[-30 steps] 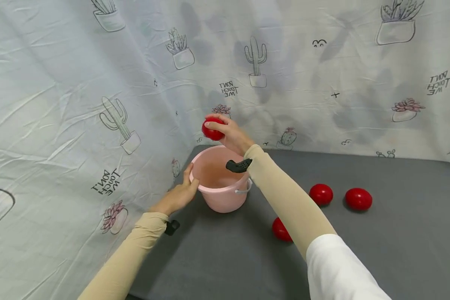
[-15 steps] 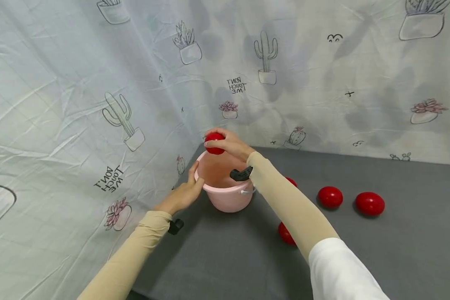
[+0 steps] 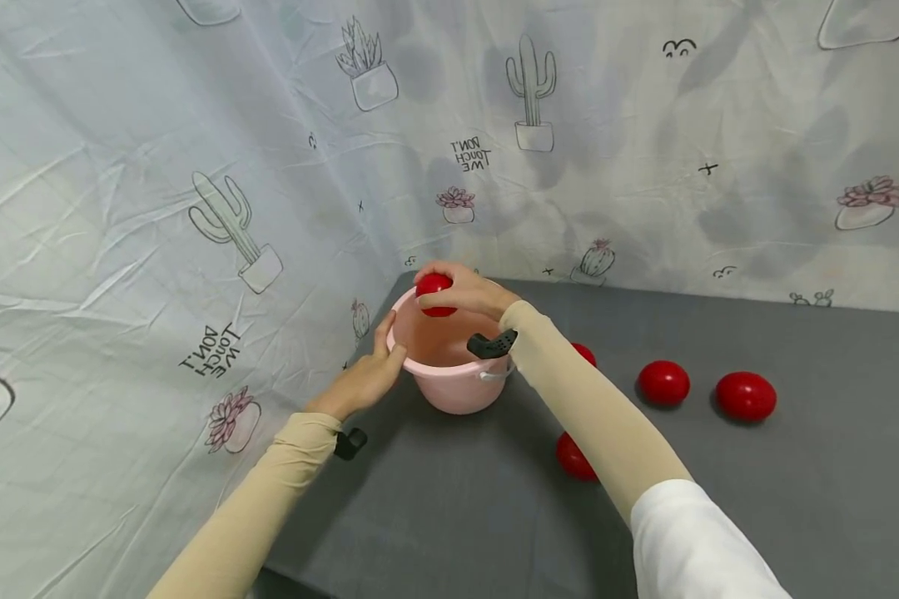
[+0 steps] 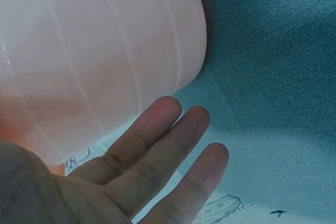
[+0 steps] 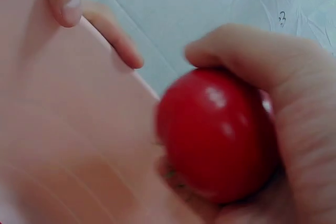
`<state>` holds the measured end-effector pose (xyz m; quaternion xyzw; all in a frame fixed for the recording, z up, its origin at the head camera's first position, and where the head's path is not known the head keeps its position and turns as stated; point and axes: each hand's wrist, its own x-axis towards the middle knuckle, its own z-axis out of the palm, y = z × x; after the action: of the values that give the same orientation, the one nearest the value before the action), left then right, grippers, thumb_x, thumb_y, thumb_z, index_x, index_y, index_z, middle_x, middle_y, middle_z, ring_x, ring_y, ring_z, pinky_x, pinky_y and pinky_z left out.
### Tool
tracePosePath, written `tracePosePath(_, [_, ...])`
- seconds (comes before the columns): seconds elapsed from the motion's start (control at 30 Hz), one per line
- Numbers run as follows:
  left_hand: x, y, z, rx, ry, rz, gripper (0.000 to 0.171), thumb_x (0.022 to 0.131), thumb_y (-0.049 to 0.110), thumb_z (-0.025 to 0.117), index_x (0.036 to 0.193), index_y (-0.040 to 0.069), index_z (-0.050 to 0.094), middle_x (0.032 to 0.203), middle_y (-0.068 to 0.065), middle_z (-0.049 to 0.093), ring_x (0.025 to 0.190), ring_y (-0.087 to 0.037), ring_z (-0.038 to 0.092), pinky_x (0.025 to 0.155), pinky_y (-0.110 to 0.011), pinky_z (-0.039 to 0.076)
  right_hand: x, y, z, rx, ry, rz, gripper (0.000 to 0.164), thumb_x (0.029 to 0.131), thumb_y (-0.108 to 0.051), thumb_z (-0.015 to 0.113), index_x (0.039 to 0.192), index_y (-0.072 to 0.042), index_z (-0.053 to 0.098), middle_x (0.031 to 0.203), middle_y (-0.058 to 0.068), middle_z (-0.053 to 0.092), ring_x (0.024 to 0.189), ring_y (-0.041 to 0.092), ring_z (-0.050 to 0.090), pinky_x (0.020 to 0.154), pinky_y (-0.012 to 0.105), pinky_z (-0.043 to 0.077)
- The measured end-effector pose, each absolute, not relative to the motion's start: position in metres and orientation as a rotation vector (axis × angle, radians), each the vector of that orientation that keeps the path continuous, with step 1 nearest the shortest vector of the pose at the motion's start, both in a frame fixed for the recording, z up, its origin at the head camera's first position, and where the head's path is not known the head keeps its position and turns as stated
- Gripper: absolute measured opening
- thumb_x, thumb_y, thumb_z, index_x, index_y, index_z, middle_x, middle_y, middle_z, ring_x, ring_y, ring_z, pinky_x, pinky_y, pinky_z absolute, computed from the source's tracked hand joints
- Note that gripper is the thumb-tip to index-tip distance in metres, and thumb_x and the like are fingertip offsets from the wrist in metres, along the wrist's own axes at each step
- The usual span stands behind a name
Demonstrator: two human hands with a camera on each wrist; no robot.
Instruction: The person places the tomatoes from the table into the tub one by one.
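Observation:
A pink bucket [image 3: 460,393] stands upright near the back left corner of the table. My left hand [image 3: 361,381] grips its rim on the left side; in the right wrist view the thumb [image 5: 65,3] hooks over the edge. Three fingers [image 4: 194,129] of that hand stick out past the bucket wall in the left wrist view. My right hand [image 3: 470,293] holds a red tomato [image 3: 434,298] at the far side of the bucket's mouth. Green bits show under the tomato [image 5: 215,135] in the right wrist view. The bucket's bottom is hidden.
Two tomatoes lie to the right, one nearer [image 3: 663,383] and one farther right [image 3: 746,396]. Two others, a front one [image 3: 575,457] and a back one [image 3: 584,353], are partly covered by my right sleeve. Printed curtains [image 3: 614,125] border the grey table [image 3: 449,516].
My right hand has lowered the tomato from above the bucket to its mouth. The left hand keeps its grip on the rim. The head view has shifted slightly.

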<state>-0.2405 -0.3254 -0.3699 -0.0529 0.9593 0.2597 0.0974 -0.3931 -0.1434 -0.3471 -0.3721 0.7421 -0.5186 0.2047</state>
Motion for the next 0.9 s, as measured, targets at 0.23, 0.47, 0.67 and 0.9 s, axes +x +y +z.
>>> tracePosePath(0.23, [-0.241,-0.324,-0.368,-0.123,2.855,0.786,0.059,0.098,0.053,0.015,0.145,0.048,-0.021,0.088,-0.006,0.068,0.085,-0.024,0.065,0.073,-0.038,0.046,-0.39,-0.139,-0.343,-1.001,2.026,-1.21,0.053,0.076,-0.044,0.074,0.123,-0.027,0.057,0.121,-0.004,0.058,0.115,0.019,0.051,0.093,0.037,0.048])
tracePosePath(0.47, [-0.242,-0.324,-0.365,-0.13,2.862,0.793,0.06,0.098,0.052,0.017,0.145,0.047,-0.02,0.085,-0.006,0.067,0.08,-0.021,0.063,0.071,-0.036,0.045,-0.391,-0.145,-0.35,-0.831,1.761,-1.179,0.04,0.079,-0.019,0.073,0.115,-0.009,0.059,0.105,0.002,0.061,0.101,0.02,0.056,0.086,0.036,0.052])
tracePosePath(0.67, [-0.241,-0.322,-0.366,-0.144,2.846,0.811,0.06,0.098,0.051,0.019,0.145,0.049,-0.02,0.086,-0.005,0.067,0.081,-0.021,0.063,0.072,-0.035,0.044,-0.392,-0.148,-0.357,-0.898,1.794,-1.085,0.022,0.079,-0.013,0.069,0.098,-0.006,0.061,0.083,0.002,0.059,0.081,0.018,0.055,0.075,0.028,0.05])
tracePosePath(0.9, [-0.241,-0.32,-0.367,-0.141,2.849,0.822,0.06,0.098,0.051,0.019,0.145,0.049,-0.019,0.084,-0.006,0.068,0.082,-0.02,0.064,0.073,-0.035,0.045,-0.392,-0.145,-0.358,-0.948,1.812,-1.074,0.015,0.08,-0.013,0.068,0.089,-0.004,0.06,0.073,0.002,0.054,0.072,0.017,0.052,0.069,0.027,0.049])
